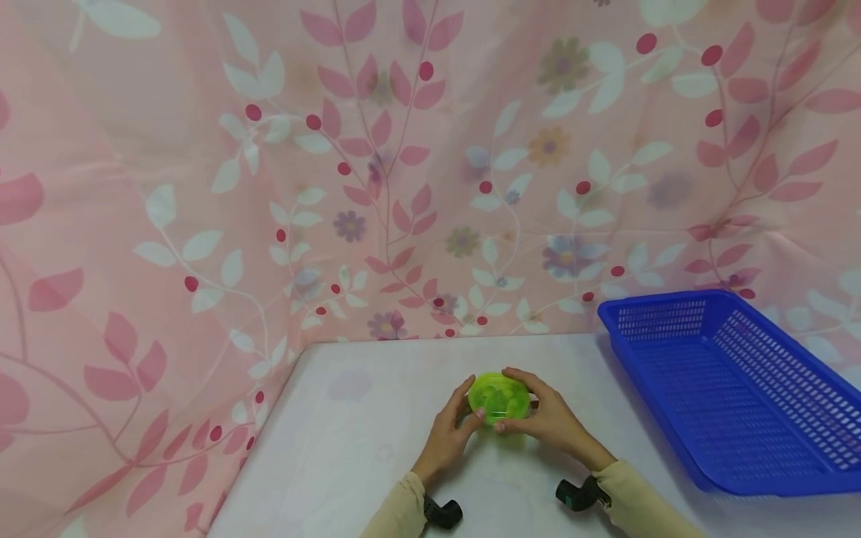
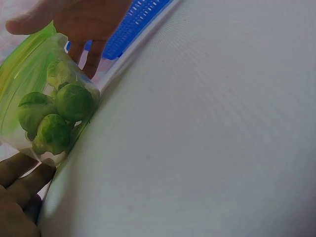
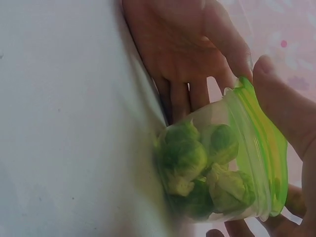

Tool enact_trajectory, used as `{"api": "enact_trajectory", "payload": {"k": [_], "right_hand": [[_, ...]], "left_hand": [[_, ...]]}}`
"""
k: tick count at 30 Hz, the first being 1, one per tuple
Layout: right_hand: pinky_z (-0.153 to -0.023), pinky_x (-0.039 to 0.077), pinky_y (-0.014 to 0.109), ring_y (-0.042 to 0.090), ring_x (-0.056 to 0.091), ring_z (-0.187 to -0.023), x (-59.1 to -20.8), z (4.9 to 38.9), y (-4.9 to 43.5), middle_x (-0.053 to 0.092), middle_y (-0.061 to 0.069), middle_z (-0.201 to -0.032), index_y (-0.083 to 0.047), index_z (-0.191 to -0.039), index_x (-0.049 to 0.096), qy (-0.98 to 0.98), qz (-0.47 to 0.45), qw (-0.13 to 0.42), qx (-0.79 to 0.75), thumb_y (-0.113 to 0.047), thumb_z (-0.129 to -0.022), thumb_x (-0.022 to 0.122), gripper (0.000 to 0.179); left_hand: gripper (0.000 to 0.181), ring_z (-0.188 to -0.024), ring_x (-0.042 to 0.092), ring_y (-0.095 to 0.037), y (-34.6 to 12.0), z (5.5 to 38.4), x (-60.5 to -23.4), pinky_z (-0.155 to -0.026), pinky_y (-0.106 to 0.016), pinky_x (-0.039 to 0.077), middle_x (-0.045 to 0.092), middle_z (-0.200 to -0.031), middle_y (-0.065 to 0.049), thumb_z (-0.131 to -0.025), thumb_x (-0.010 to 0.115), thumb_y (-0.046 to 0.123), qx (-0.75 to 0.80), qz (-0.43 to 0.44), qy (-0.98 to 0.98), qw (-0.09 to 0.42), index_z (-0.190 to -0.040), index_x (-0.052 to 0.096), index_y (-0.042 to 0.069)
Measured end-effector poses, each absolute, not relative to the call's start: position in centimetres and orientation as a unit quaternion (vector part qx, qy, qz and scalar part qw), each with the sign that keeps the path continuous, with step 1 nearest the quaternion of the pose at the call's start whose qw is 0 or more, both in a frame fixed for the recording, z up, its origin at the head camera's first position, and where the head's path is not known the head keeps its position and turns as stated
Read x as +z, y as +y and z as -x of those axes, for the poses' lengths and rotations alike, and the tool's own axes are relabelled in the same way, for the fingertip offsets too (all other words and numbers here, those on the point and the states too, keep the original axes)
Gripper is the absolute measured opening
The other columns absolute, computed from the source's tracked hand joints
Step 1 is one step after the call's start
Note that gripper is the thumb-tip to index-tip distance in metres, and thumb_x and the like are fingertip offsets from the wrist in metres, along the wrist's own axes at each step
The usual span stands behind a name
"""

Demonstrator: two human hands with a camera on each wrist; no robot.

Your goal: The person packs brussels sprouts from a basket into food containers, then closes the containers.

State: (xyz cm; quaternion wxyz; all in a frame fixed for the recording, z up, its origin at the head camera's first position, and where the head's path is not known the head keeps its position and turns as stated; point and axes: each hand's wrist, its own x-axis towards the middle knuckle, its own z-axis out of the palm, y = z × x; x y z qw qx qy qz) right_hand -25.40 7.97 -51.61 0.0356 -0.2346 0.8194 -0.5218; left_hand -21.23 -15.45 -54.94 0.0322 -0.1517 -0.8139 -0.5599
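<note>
A small clear tub [image 3: 217,118] with a bright green lid [image 1: 498,397] stands on the white table [image 1: 350,441]. Several Brussels sprouts [image 2: 74,101] show through its walls. My left hand [image 1: 449,430] holds the tub from the left, its thumb at the lid's front edge and its fingers round the side. From the right, my right hand [image 1: 550,418] grips it, with the thumb at the front of the lid and fingers reaching to the back. In the right wrist view the lid lies over the tub's rim; whether it is fully pressed down I cannot tell.
A large blue plastic basket [image 1: 733,403] with mesh walls stands on the table's right side. Behind the table hangs a pink curtain [image 1: 403,187] with leaves and flowers. Black wrist devices [image 1: 444,514] sit at both sleeves.
</note>
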Motion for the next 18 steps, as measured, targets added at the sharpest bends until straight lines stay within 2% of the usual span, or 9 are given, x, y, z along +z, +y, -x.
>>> {"api": "enact_trajectory", "payload": {"k": [5,9,13,18], "right_hand": [[-0.107,0.054,0.058,0.045,0.051,-0.143,-51.3,25.7,8.7,0.045,0.018,-0.165,-0.019,-0.161,0.044,0.812,0.249,0.07,-0.524,-0.038,-0.081,0.094,0.096],[-0.11,0.048,0.065,0.049,0.049,-0.145,-50.9,26.2,9.9,0.039,0.019,-0.168,-0.017,-0.165,0.037,0.798,0.271,0.1,-0.529,-0.033,-0.086,0.09,0.096],[-0.112,0.044,0.069,0.047,0.045,-0.148,-50.9,26.7,10.5,0.04,0.017,-0.168,-0.016,-0.165,0.036,0.795,0.299,0.099,-0.519,-0.031,-0.087,0.09,0.096],[-0.109,0.047,0.069,0.046,0.049,-0.145,-50.8,26.9,10.5,0.044,0.018,-0.166,-0.014,-0.164,0.04,0.792,0.318,0.079,-0.515,-0.031,-0.086,0.091,0.094]], "left_hand": [[0.064,-0.145,0.056,-0.032,-15.4,21.3,-55.1,-0.121,-0.056,0.042,0.051,-0.163,-0.009,-0.111,0.058,0.03,-0.56,0.148,-0.814,0.04,-0.168,0.031,0.019],[0.066,-0.144,0.057,-0.031,-15.3,21.2,-55.1,-0.121,-0.057,0.042,0.053,-0.161,-0.01,-0.111,0.059,0.032,-0.557,0.14,-0.818,0.037,-0.168,0.031,0.018],[0.068,-0.145,0.056,-0.031,-15.3,21.1,-54.9,-0.121,-0.058,0.04,0.054,-0.159,-0.013,-0.11,0.059,0.034,-0.555,0.131,-0.821,0.032,-0.169,0.03,0.017],[0.069,-0.145,0.056,-0.032,-15.4,21.2,-54.8,-0.121,-0.059,0.04,0.052,-0.162,-0.012,-0.11,0.06,0.032,-0.557,0.144,-0.817,0.032,-0.169,0.028,0.016]]}}
